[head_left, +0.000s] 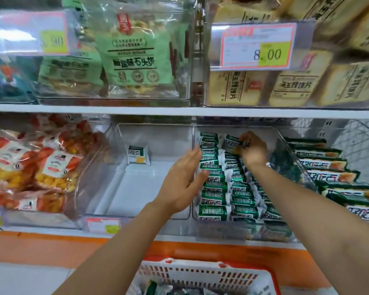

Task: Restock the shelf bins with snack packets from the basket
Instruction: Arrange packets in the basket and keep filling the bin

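Pinching a glossy green-and-white foil packet [232,139] between curled fingertips, the right grip [252,150] sits at the back of a clear hard-plastic bin [292,155]. Just in front of it, crinkled matching packets [216,188] lie in two tight rows. Left of it, the left grip [184,180] is spread flat, fingers straight, against the nearer row's side. Further left, a second clear bin [136,188] holds one small packet [137,156]. Below both grips sits a white-and-orange lattice basket [200,272]; right of the right grip stand green cartons [326,165].

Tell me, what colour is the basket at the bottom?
White basket with red-orange trim; the head view shows it.
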### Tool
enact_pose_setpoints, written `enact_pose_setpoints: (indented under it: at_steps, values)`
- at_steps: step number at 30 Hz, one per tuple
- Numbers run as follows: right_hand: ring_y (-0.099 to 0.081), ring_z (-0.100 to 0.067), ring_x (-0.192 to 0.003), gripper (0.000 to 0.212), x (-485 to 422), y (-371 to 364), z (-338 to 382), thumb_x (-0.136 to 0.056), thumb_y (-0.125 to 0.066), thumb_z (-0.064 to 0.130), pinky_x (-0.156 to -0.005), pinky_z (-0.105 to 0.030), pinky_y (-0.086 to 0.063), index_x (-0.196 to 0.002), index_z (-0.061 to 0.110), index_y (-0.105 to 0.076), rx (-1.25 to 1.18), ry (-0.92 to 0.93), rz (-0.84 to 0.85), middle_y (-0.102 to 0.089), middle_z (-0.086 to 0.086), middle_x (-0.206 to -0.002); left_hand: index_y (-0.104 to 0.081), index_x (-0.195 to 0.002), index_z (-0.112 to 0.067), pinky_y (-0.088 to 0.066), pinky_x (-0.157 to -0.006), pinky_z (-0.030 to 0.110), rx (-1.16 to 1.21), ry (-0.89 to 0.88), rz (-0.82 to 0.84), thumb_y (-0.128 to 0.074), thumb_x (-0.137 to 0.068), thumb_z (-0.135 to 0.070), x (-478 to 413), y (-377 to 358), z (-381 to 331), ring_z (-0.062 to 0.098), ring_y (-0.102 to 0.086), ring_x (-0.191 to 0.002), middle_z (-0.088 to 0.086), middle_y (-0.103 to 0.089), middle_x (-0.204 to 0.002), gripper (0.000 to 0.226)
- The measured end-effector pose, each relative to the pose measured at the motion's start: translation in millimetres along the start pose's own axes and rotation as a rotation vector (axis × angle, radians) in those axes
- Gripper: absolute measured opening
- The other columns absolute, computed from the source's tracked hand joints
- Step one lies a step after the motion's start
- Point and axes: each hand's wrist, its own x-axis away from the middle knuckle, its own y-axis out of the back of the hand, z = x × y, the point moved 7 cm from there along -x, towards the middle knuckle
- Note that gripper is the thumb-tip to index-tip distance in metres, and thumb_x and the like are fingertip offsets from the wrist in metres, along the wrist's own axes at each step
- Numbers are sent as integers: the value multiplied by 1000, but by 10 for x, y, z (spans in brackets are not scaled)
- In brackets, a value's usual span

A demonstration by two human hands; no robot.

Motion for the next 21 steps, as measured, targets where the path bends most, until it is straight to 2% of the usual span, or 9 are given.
enact_pose_setpoints:
  at_steps: [1,4,5,8,12,15,18,21]
  values:
    - [-60,-30,-79,16,-18,-4,-8,-79,-69,-4,-65,-29,-44,-91,6,-69,11,-6,0,-66,-18,-96,-21,-156,-22,-13,-124,35,6,2,-4,-24,-96,-62,1,0,-7,2,-7,-150,-10,-14,-163,72]
    - [-53,-15,-75,22,-5,-42,-37,-82,-68,-6,-69,-7,-43,-100,6,-72,-19,-29,41,-54,-15,-110,-23,-156,-21,-13,-124,36,11,3,-14,-24,-96,-61,7,-4,-15,2,-8,-149,-11,-14,-163,72]
    - [-52,-15,-79,25,11,-61,-43,-81,-71,-4,-78,-7,-44,-103,6,-73,-14,-10,61,-51,-15,-114,-23,-156,-22,-13,-124,36,10,3,-16,-24,-96,-61,8,-5,-15,1,-8,-149,-12,-14,-163,72]
    - [-53,-27,-101,32,36,-85,-74,-81,-76,6,-98,-27,-45,-113,12,-72,36,52,120,-48,-18,-119,-23,-156,-22,-12,-124,34,-2,3,-16,-24,-96,-61,2,-8,-4,0,-7,-149,-12,-14,-163,71]
    - [-51,-34,-118,33,59,-18,-52,-88,-69,10,-106,-38,-43,-120,17,-69,78,86,173,-41,-18,-133,-22,-156,-21,-9,-123,28,-49,-1,-11,-23,-97,-61,5,4,-10,1,-7,-149,-11,-14,-163,71]
    - [-41,-33,-130,37,119,37,-14,-89,-68,12,-111,-36,-37,-126,20,-66,107,93,172,-38,-17,-142,-23,-156,-18,-9,-122,27,-116,-9,-15,-24,-100,-55,12,34,-47,4,-10,-149,-8,-16,-163,67]
    - [-43,-32,-128,36,190,118,56,-90,-67,13,-108,-31,-36,-126,18,-65,129,126,143,-43,-18,-139,-28,-154,-15,-13,-122,28,-182,-11,-36,-25,-101,-47,59,68,-116,8,-16,-149,-4,-21,-161,63]
    - [-57,-29,-107,29,311,203,135,-91,-65,16,-94,-29,-43,-121,15,-67,127,144,133,-56,-16,-124,-31,-153,-14,-20,-121,34,-256,-4,-51,-23,-101,-45,172,58,-173,12,-22,-148,-1,-26,-160,62]
